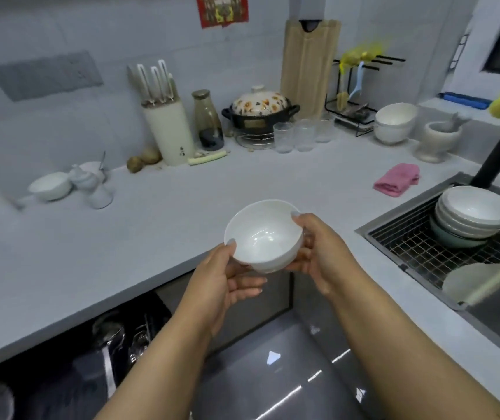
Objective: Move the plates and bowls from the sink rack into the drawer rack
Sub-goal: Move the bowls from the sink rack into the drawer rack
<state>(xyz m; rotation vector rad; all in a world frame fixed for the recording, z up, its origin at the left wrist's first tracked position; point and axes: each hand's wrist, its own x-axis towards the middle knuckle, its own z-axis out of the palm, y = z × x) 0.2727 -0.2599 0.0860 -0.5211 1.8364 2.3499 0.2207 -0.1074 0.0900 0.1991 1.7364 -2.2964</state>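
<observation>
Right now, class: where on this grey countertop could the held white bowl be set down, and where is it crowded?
Bare room: the wide grey countertop between the small white bowl at left and the folded pink cloth. Crowded: the back wall, from the cream knife block to the clear glasses.

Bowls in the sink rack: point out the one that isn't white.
The teal bowl at the bottom of the stack in the sink rack. The bowls nested above it are all white.

Pink cloth (pixel 396 180) on counter (pixel 158 225); knife block (pixel 168 133) beside glass bottle (pixel 208 121).
</observation>
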